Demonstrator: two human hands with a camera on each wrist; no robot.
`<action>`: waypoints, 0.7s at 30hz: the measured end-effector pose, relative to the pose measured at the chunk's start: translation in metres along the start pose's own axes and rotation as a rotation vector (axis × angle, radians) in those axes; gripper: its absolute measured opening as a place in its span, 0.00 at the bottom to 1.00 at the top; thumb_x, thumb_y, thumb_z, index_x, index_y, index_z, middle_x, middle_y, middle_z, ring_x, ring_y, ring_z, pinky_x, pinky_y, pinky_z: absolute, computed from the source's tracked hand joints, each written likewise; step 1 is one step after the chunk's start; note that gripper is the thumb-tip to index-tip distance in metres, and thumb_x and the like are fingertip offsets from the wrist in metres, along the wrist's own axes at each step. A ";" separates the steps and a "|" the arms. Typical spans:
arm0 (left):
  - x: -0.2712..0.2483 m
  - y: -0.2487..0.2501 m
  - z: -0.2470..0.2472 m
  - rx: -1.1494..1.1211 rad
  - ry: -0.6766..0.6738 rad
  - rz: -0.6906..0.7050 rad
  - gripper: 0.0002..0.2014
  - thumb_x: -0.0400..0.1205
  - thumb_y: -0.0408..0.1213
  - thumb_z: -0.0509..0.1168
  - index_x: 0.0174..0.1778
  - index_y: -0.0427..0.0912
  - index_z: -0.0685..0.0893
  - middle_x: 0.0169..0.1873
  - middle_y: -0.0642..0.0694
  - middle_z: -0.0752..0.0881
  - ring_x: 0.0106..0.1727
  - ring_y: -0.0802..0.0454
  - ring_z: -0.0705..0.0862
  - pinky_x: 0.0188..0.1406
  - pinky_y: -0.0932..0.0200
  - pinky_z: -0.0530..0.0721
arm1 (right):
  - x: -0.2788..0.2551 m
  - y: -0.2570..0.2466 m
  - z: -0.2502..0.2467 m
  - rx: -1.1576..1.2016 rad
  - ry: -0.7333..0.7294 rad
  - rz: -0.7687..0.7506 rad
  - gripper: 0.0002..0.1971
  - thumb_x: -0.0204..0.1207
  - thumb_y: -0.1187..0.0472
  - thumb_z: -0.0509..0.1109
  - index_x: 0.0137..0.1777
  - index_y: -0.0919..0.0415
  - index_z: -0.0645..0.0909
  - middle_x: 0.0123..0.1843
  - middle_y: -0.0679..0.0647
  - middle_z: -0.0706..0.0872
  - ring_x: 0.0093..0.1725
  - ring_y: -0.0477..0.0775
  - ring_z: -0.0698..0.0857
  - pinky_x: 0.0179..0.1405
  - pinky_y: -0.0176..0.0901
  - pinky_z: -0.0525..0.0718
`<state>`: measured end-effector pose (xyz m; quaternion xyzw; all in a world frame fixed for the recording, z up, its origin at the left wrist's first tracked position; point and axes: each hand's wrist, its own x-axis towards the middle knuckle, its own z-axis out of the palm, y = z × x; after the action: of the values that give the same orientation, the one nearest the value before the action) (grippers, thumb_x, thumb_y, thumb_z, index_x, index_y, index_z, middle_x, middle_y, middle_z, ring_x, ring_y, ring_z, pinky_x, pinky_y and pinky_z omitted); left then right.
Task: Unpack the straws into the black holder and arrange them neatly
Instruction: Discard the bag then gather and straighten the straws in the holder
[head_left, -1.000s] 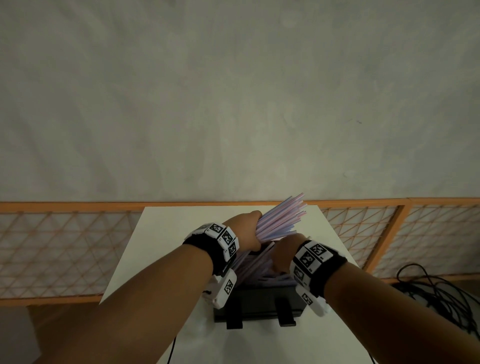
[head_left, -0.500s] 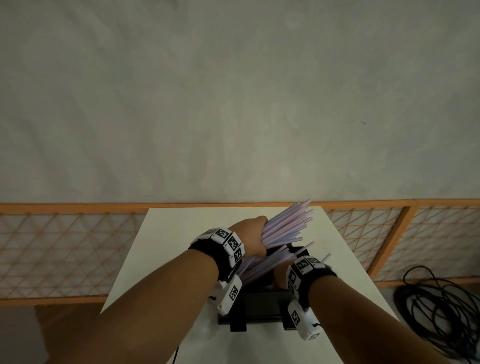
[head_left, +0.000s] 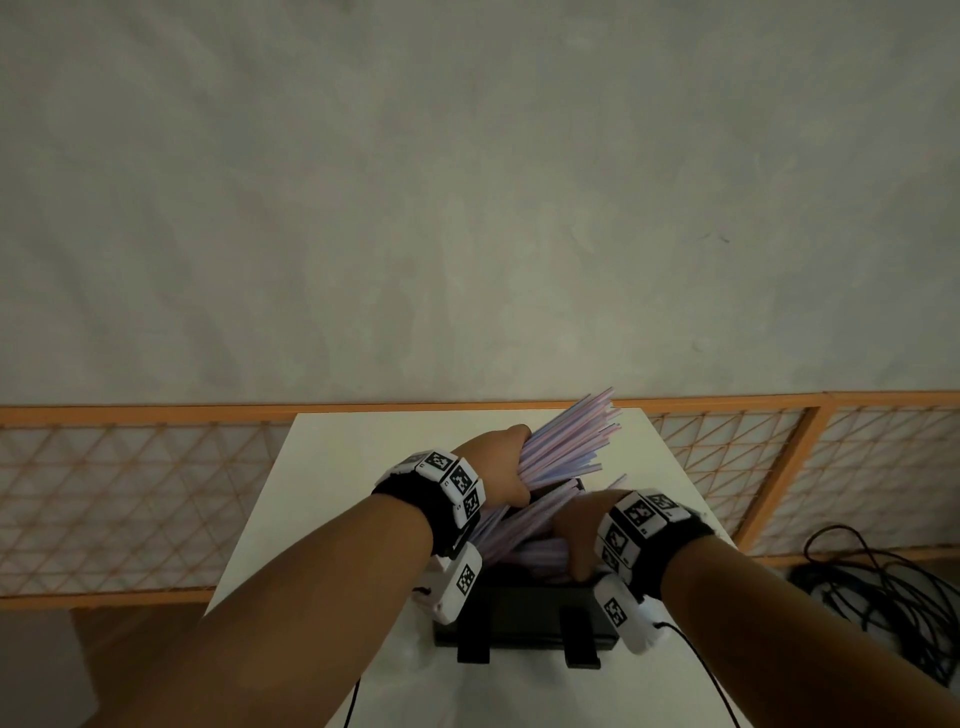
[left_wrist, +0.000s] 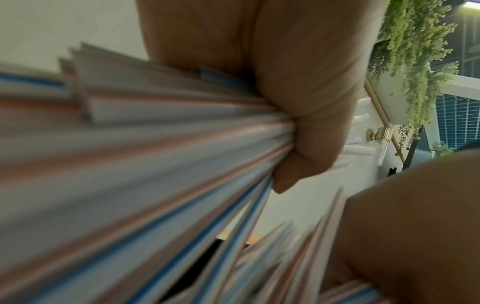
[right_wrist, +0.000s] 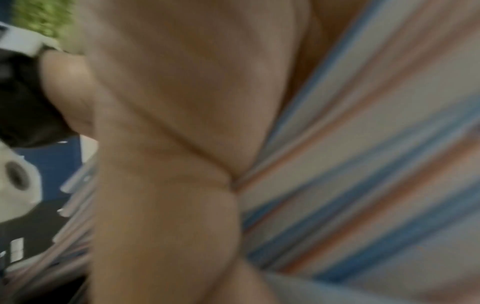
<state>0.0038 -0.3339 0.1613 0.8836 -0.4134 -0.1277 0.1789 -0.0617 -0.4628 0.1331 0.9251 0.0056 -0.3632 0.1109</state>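
I am clenching my left hand (head_left: 501, 470) around a thick bundle of striped pink, blue and white plastic straws (head_left: 563, 441), its far ends fanning up and away over the white counter (head_left: 332, 467). My right hand (head_left: 579, 538) is curling its fingers (right_wrist: 166, 226) round more straws lying in the black rectangular holder (head_left: 524, 616), just below the bundle.

indoor staged recording space, bare grey wall (head_left: 467, 208) filling the far side, orange mesh fencing (head_left: 130, 493) running along it, cables (head_left: 872, 597) lying near right, hanging greenery (left_wrist: 415, 61)
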 end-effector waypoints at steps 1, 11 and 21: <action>0.000 0.000 0.000 -0.003 0.005 0.004 0.24 0.69 0.36 0.72 0.58 0.38 0.72 0.44 0.43 0.78 0.43 0.42 0.81 0.38 0.52 0.79 | -0.004 0.001 -0.002 0.010 0.025 0.024 0.18 0.67 0.54 0.74 0.56 0.56 0.82 0.46 0.57 0.84 0.47 0.57 0.85 0.45 0.46 0.82; -0.003 0.002 -0.001 -0.019 0.032 0.015 0.20 0.71 0.35 0.71 0.55 0.37 0.72 0.46 0.38 0.80 0.40 0.44 0.78 0.37 0.56 0.72 | -0.024 -0.030 -0.007 -0.119 0.154 -0.007 0.14 0.77 0.65 0.65 0.29 0.60 0.70 0.29 0.50 0.69 0.29 0.50 0.70 0.43 0.46 0.79; -0.003 -0.002 0.002 -0.028 0.026 -0.019 0.21 0.69 0.36 0.72 0.54 0.40 0.71 0.44 0.43 0.78 0.42 0.41 0.81 0.38 0.52 0.78 | -0.025 -0.011 0.016 0.218 0.403 -0.085 0.19 0.73 0.56 0.69 0.63 0.58 0.80 0.60 0.56 0.84 0.60 0.59 0.83 0.60 0.49 0.82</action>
<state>0.0021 -0.3307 0.1588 0.8865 -0.4007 -0.1235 0.1954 -0.0919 -0.4540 0.1362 0.9844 0.0273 -0.1738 -0.0083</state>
